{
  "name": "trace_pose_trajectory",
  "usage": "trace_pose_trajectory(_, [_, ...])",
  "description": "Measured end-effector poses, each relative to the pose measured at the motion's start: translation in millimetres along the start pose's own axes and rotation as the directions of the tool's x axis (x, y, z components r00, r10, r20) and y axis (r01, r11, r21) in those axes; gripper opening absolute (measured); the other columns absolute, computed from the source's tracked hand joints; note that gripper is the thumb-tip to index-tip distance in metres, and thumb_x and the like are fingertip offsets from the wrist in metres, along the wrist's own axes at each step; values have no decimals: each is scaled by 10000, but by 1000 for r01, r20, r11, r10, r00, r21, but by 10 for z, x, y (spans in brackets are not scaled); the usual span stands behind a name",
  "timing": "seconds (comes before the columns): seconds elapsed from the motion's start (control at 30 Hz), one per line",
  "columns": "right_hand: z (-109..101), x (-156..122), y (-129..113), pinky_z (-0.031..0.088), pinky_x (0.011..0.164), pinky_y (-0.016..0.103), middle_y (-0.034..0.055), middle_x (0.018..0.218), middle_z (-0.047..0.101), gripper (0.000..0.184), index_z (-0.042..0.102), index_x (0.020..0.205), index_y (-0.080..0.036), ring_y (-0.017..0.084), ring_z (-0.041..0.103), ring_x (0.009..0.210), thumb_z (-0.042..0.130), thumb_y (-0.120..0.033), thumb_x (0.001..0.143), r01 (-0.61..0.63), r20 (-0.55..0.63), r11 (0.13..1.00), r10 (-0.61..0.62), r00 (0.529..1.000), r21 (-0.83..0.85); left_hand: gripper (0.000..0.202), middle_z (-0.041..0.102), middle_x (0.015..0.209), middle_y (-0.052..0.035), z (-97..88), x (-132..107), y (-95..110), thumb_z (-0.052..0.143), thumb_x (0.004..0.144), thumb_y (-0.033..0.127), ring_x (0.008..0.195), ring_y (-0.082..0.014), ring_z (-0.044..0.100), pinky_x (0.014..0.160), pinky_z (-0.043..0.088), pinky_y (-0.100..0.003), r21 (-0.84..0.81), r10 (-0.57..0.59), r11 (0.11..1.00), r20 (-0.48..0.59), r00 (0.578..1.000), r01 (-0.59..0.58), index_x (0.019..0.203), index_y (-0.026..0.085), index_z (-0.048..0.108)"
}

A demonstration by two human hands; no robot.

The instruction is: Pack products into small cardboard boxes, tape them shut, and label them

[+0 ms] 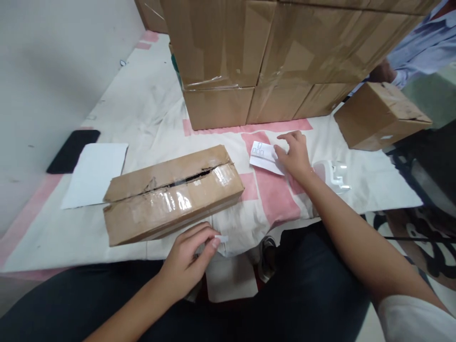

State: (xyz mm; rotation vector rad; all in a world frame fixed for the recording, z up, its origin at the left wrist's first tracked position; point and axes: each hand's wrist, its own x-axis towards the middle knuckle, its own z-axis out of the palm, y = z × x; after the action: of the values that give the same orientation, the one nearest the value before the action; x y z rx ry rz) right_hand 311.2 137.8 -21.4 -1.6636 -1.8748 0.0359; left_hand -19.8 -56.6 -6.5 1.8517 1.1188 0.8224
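My left hand (190, 256) is closed in a pinch on a small white slip (221, 238) in front of the cardboard box (171, 190). That box lies lengthwise on the cloth, its taped top seam torn partly apart. Over on the right, my right hand (295, 154) has its thumb and fingers apart at the edge of a white paper (265, 159) with small printed outlines. Its thumb overlaps the paper; whether it presses on it I cannot tell. A white and clear plastic object (332, 175), its kind unclear, lies beside my right wrist.
Stacked taped cartons (270, 57) stand at the back. A separate carton (381, 114) sits at the right, near another person's hand (384, 72). At the left, a white sheet (96, 173) partly covers a flat black object (73, 151). A wall borders the cloth-covered surface (142, 114).
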Motion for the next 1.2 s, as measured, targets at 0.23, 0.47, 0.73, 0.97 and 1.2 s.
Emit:
trace_pose_trajectory(0.23, [-462, -1071, -1007, 500, 671, 284, 47, 881, 684, 166, 650, 1063, -181, 158, 620, 725, 625, -303, 953, 255, 267, 741, -506, 820, 622, 153, 603, 739, -4, 52, -14, 3, 542, 993, 157, 689, -119, 566, 652, 448, -232, 110, 172, 980, -26, 985, -168, 875, 182, 635])
trace_pose_trajectory(0.47, [-246, -1603, -1123, 434, 606, 244, 25, 729, 631, 242, 693, 932, -153, 128, 586, 652, 499, -256, 1032, 95, 347, 621, -551, 759, 778, 152, 610, 720, -17, 239, 75, 13, 556, 972, 149, 687, -141, 553, 659, 444, -274, 205, 234, 949, 57, 970, -241, 841, 179, 626])
trace_pose_trajectory(0.73, [-276, -1359, -967, 442, 653, 250, 24, 842, 696, 155, 702, 1013, -178, 134, 631, 709, 621, -297, 955, 108, 405, 674, -556, 726, 731, 215, 617, 699, -23, 330, 186, -93, 525, 996, 198, 665, -151, 575, 631, 456, -280, 248, 175, 952, 33, 984, -178, 812, 184, 637])
trace_pose_trajectory(0.97, [-229, -681, -870, 371, 632, 253, -6, 722, 664, 128, 656, 821, -177, 119, 541, 615, 573, -186, 918, 96, 230, 808, -277, 933, 581, 214, 610, 711, -34, 301, 130, -149, 494, 1006, 229, 680, -168, 575, 645, 452, -305, 224, 126, 964, 80, 989, -141, 858, 193, 644])
trace_pose_trajectory(1.2, [66, -423, -1003, 395, 724, 300, 92, 1028, 730, 204, 714, 983, -134, 202, 634, 868, 519, -161, 930, 170, 272, 870, -322, 907, 463, 109, 640, 746, -30, 250, 76, -237, 543, 956, 155, 698, -169, 571, 658, 450, -311, 248, 192, 945, 112, 975, -215, 927, 201, 637])
